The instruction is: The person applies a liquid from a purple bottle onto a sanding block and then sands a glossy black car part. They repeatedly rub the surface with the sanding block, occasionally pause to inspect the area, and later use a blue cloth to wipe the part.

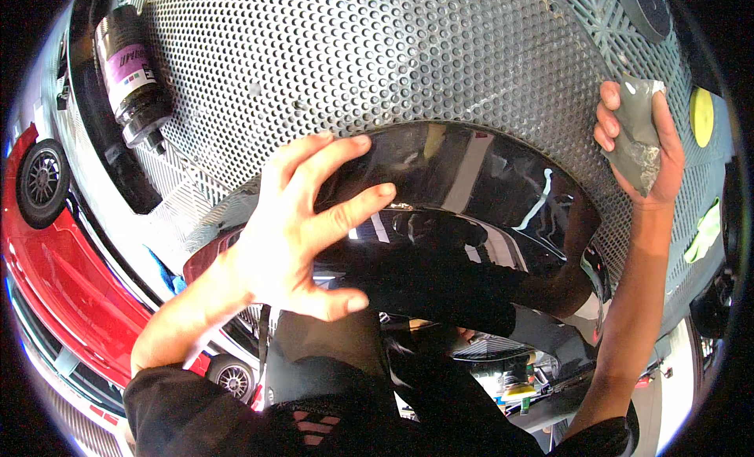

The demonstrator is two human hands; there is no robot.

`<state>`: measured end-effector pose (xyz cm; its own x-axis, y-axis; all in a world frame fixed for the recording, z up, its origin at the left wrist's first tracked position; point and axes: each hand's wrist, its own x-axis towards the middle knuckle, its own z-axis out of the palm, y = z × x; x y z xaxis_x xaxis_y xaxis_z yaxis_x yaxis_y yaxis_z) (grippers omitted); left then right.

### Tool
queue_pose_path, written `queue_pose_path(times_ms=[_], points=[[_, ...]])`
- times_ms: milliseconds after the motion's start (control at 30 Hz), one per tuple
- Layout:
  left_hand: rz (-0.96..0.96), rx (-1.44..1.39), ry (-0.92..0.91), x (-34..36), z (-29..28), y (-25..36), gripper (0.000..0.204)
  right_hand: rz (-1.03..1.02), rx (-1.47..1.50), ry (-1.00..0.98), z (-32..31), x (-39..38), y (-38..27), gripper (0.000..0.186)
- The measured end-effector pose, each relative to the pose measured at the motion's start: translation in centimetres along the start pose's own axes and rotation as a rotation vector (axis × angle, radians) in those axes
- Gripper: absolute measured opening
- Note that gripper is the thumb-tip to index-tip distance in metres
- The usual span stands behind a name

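A glossy black curved panel lies in front of me, with a thin pale streak of liquid on its right part. My left hand is over the panel's left side, fingers spread and holding nothing. Whether its fingertips touch the surface, I cannot tell. Off to the right, my right hand grips a creased grey-green piece, sheet-like or pouch-like, between thumb and fingers. It is held up away from the panel. Reflections cover much of the black surface.
A dark bottle with a purple label lies at the upper left. On the right are a yellow round pad and a pale green glove. Perforated grey matting spans the far side. A red car stands left.
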<state>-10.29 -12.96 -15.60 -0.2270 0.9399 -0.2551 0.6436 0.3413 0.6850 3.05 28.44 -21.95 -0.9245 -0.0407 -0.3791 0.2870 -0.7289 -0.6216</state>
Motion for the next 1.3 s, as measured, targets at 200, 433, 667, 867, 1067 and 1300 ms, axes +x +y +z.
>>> queue_pose_path(times_ms=[200,433,667,867,1067,1300], points=[[-0.063,0.07,-0.038,0.7,0.6,1.9,0.101,0.013,-0.015,0.007,-0.3,0.0,0.2,0.046],[-0.032,0.171,-0.059,1.6,0.5,3.0,0.094,0.033,-0.029,0.016,-0.4,0.0,0.0,0.047],[-0.079,0.153,-0.073,0.2,-0.5,1.7,0.093,0.054,-0.045,0.029,0.3,0.0,-0.1,0.044],[-0.064,0.122,-0.049,0.7,0.0,1.9,0.092,0.063,-0.049,0.061,0.9,0.1,-0.1,0.044],[-0.027,0.106,-0.05,1.0,-0.2,1.7,0.088,0.08,-0.086,0.075,0.8,0.3,-0.2,0.045],[-0.089,0.279,0.297,-0.3,-3.2,-7.4,0.067,0.072,-0.302,0.239,1.9,-0.4,0.0,0.053]])
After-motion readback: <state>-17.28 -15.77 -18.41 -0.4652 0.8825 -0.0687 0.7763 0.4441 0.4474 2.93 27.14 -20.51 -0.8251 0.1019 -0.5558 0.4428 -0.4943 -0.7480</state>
